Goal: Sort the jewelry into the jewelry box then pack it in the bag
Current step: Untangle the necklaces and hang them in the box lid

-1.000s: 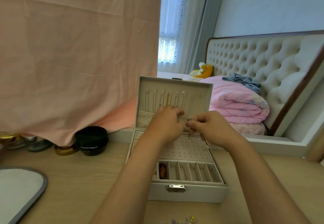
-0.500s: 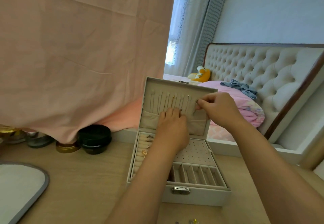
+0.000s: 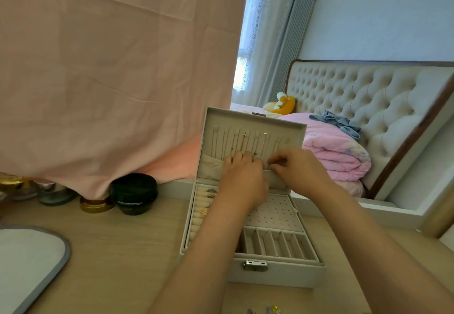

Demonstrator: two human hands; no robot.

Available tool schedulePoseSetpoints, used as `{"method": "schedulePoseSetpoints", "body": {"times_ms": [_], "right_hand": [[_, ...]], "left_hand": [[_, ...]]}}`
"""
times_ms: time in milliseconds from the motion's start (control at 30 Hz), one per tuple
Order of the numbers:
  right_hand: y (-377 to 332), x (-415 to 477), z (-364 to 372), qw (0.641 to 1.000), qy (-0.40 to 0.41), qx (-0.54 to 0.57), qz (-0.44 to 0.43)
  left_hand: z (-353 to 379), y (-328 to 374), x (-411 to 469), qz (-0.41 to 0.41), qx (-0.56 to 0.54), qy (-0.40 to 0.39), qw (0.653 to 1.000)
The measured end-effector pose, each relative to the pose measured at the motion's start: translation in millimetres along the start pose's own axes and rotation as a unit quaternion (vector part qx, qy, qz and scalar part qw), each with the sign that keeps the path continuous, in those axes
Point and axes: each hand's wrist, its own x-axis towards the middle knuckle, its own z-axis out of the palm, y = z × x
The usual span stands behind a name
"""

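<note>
A grey-edged mat (image 3: 27, 259) lies at the far left on the wooden table (image 3: 110, 252). Behind it a pink cloth (image 3: 110, 68) hangs down over a row of jars. A gold-lidded jar (image 3: 95, 206) and a black jar (image 3: 134, 193) show just below its hem, side by side.

The white jewelry box (image 3: 275, 274) stands open near the middle of the table, its clasp facing the person and its lid (image 3: 213, 127) upright. Thin necklaces (image 3: 244, 139) hang from hooks inside the lid above a fabric pocket (image 3: 211, 166). A few rings (image 3: 208, 193) sit in the ring rolls along the box's left side.

The left hand (image 3: 243, 181) reaches over the tray, its fingers curled over the pocket's top edge. Just beside it, the right hand (image 3: 297, 169) has its thumb and fingers (image 3: 276, 162) pressed together at the same edge. I cannot tell whether they pinch the fabric or a fine chain.

A few small loose jewelry pieces (image 3: 272, 310) lie on the table at the bottom edge, in front of the box.

To the right is a bed with a folded pink quilt (image 3: 336, 151), a yellow plush toy (image 3: 282, 105) and a tufted headboard (image 3: 356, 97).
</note>
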Motion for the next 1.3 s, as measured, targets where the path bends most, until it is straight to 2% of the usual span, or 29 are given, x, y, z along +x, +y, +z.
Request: {"method": "schedulePoseSetpoints", "body": {"times_ms": [133,267,400,600,833,1000,1167,1300], "right_hand": [[0.8,-8.2,4.1,0.998,-0.055,0.012,-0.024],[8.7,-20.4,-6.8,0.998,-0.033,0.051,-0.017],[21.4,-47.4,-29.2,0.995,-0.010,0.100,-0.014],[49.2,-110.8,-66.4,0.990,-0.053,0.130,0.031],[76.1,-177.2,-80.6,0.971,-0.173,0.147,0.073],[91.2,-211.6,-77.6,0.953,-0.246,0.142,0.108],[98.3,-225.1,-70.4,0.949,-0.270,0.121,0.106],[104.1,-225.6,-61.4,0.947,-0.281,0.118,0.105]], "left_hand": [[-0.6,0.3,1.7,-0.004,0.000,-0.004,1.000],[-8.0,5.7,3.0,0.000,-0.029,-0.007,1.000],[-22.0,23.5,-1.3,0.017,-0.100,-0.008,0.995],[-29.8,66.7,-26.2,0.041,-0.211,-0.068,0.974],[-9.8,125.6,-79.4,0.126,-0.142,-0.168,0.967],[-2.9,143.2,-105.4,0.197,-0.060,-0.155,0.966],[14.5,154.4,-124.2,0.180,-0.086,-0.204,0.958],[25.2,156.8,-131.3,0.158,-0.101,-0.210,0.960]]}}
